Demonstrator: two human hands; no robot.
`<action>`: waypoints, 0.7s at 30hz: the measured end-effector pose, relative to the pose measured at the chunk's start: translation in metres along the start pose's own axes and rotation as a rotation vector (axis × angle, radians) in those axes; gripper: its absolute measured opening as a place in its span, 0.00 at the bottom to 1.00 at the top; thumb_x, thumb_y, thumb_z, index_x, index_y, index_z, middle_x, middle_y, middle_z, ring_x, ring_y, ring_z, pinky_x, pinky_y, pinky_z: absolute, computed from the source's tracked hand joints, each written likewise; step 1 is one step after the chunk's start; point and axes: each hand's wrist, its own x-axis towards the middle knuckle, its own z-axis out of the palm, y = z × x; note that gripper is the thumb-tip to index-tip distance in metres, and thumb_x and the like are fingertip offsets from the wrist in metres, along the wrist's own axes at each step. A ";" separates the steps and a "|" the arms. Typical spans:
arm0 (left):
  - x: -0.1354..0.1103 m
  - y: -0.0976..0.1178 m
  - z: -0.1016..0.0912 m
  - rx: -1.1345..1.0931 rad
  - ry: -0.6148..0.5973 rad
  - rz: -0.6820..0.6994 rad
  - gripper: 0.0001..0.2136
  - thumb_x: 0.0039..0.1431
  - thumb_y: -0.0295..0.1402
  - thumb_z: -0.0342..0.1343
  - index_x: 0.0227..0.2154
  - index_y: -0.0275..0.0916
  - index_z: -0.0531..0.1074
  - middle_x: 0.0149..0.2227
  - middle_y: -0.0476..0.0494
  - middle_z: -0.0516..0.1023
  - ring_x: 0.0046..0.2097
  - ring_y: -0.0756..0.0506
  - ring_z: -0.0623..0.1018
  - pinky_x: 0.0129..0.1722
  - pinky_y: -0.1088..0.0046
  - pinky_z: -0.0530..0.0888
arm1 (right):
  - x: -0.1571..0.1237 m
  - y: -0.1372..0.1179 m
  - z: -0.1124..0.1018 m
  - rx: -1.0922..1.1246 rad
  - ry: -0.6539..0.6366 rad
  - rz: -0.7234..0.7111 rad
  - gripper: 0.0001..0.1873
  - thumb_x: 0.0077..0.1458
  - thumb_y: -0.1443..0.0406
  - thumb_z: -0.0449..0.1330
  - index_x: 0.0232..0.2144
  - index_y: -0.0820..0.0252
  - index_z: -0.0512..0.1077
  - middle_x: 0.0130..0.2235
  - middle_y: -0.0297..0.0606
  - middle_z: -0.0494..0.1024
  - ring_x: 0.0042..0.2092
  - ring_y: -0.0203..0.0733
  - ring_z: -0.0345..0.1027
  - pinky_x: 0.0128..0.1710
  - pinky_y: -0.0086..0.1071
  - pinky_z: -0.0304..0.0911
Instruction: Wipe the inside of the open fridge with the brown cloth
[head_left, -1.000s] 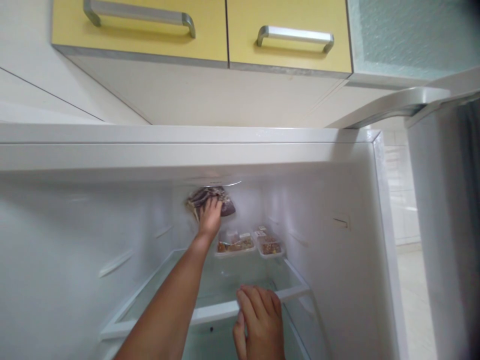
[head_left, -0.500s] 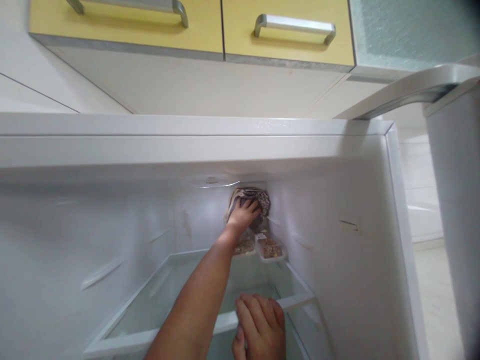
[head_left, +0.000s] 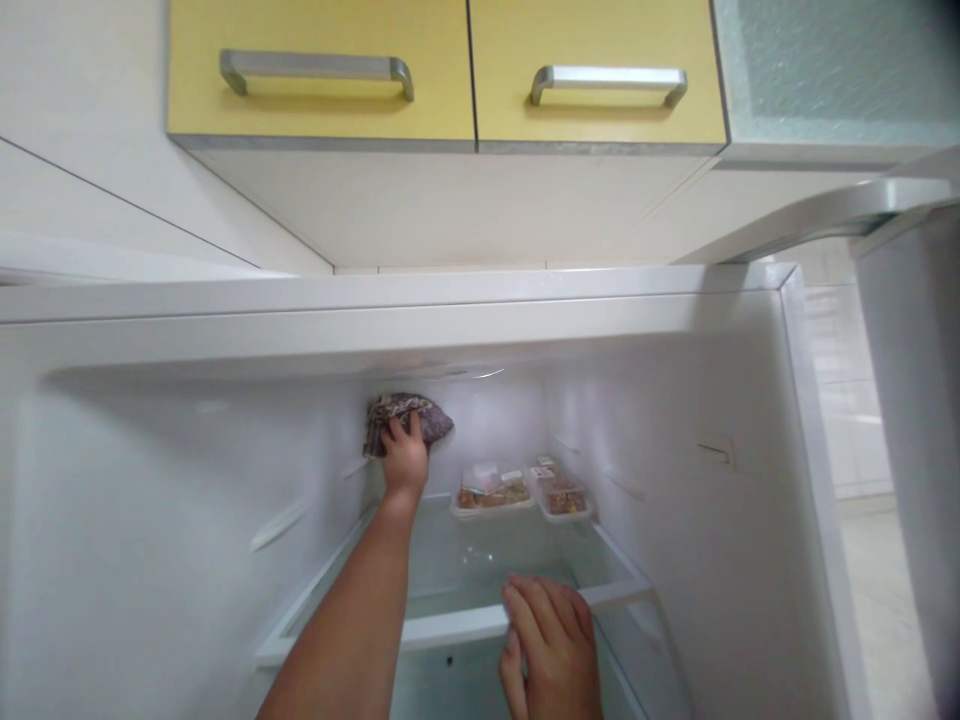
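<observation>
My left hand reaches deep into a fridge, its fingers pressed on a dark patterned cloth. The bunched cloth lies against the inner wall at the back left corner, just under the ceiling. Some of my left fingertips sink into its folds. Lower right, my right hand is loosely curled with its fingers together, in front of the shelf's white front rim. Nothing shows between its thumb and fingers. Whether it touches the rim, I cannot tell.
Two clear food packs stand at the back right of the glass shelf: a wide tray and a narrower box with brown bits. The fridge door stands open at right. Yellow cupboards with metal handles hang above.
My left hand has carried the cloth from the back right corner leftward to the back left one, uncovering the wide tray. The camera view has shifted a little; my right hand keeps its curled pose.
</observation>
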 end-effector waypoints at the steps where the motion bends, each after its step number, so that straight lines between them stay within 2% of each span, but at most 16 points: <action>1: -0.002 -0.002 -0.001 0.005 -0.018 -0.011 0.26 0.64 0.29 0.42 0.66 0.34 0.60 0.59 0.16 0.64 0.56 0.24 0.69 0.37 0.55 0.79 | 0.000 -0.001 0.000 0.004 0.002 0.002 0.24 0.52 0.70 0.58 0.52 0.56 0.73 0.48 0.38 0.81 0.48 0.45 0.71 0.50 0.40 0.60; 4: -0.007 -0.005 -0.006 0.020 -0.106 0.003 0.24 0.65 0.26 0.40 0.62 0.37 0.65 0.56 0.18 0.67 0.54 0.28 0.72 0.37 0.57 0.79 | 0.005 -0.006 -0.004 0.012 0.022 0.018 0.23 0.52 0.71 0.58 0.52 0.56 0.73 0.47 0.37 0.81 0.48 0.44 0.71 0.50 0.39 0.60; 8: -0.012 -0.008 -0.013 0.014 -0.292 0.073 0.23 0.65 0.24 0.39 0.57 0.41 0.71 0.55 0.23 0.71 0.52 0.32 0.76 0.41 0.57 0.79 | 0.014 -0.015 -0.012 0.044 0.078 0.080 0.21 0.53 0.73 0.55 0.49 0.56 0.73 0.44 0.36 0.81 0.46 0.43 0.70 0.50 0.39 0.59; 12: -0.007 -0.011 -0.017 -0.045 -0.487 0.081 0.17 0.66 0.27 0.47 0.55 0.41 0.72 0.48 0.34 0.79 0.46 0.40 0.81 0.48 0.57 0.78 | 0.016 -0.016 -0.014 0.034 0.066 0.070 0.20 0.54 0.73 0.54 0.48 0.56 0.74 0.45 0.36 0.81 0.46 0.43 0.70 0.50 0.38 0.59; 15: 0.002 -0.011 -0.015 -0.110 -0.550 0.002 0.16 0.66 0.31 0.53 0.55 0.37 0.71 0.47 0.39 0.81 0.47 0.42 0.81 0.52 0.55 0.77 | 0.011 -0.011 -0.011 0.006 0.030 0.025 0.21 0.54 0.72 0.55 0.50 0.56 0.73 0.46 0.36 0.81 0.47 0.44 0.71 0.51 0.38 0.60; 21: 0.007 0.003 0.002 -0.297 -0.486 -0.298 0.24 0.59 0.35 0.61 0.56 0.29 0.68 0.48 0.30 0.82 0.50 0.38 0.82 0.50 0.60 0.77 | 0.003 -0.002 -0.001 -0.034 0.044 -0.009 0.22 0.53 0.71 0.56 0.50 0.56 0.74 0.46 0.34 0.82 0.47 0.43 0.72 0.50 0.38 0.61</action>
